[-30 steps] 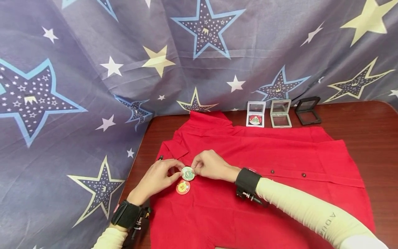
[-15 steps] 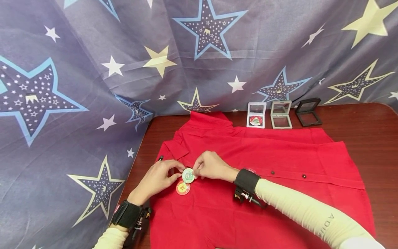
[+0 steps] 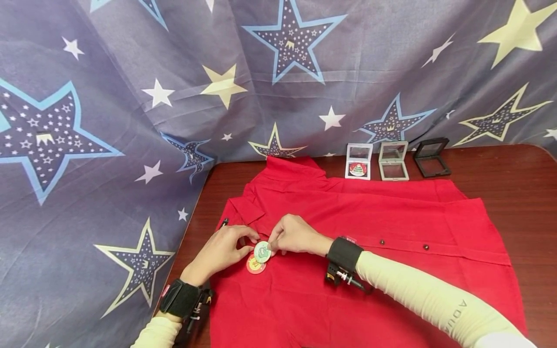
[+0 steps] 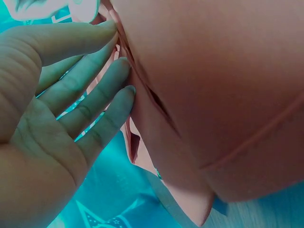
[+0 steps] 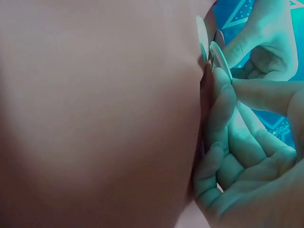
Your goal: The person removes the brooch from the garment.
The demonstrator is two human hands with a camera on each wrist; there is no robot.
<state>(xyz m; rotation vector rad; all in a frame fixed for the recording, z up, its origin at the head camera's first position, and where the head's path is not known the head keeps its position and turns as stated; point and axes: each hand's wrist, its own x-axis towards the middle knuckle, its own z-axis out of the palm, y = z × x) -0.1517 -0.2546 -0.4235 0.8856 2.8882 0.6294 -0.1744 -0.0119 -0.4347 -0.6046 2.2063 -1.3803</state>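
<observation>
left hand (image 3: 219,252): at the table's left edge, on the red shirt (image 3: 370,232); thumb and forefinger curled, pinching the left rim of the green badge (image 3: 262,252); the other fingers lie straight against the cloth (image 4: 102,102).
right hand (image 3: 293,235): meets the left over the shirt, fingertips pinching the right rim of the green badge (image 5: 219,61); remaining fingers curled loosely.
green badge: round, pale green, held between both hands just above the shirt near its collar end, overlapping the upper edge of the red badge (image 3: 254,265).
red badge: round, flat on the shirt, touching the green one.
red shirt: spread across the brown table (image 3: 526,174), collar toward the left edge, two dark buttons showing.
display cases: white case (image 3: 359,161) holding a badge, grey case (image 3: 393,160) and black case (image 3: 431,156), open, in a row along the table's far edge.
backdrop: star-printed cloth (image 3: 130,96) behind and left.
</observation>
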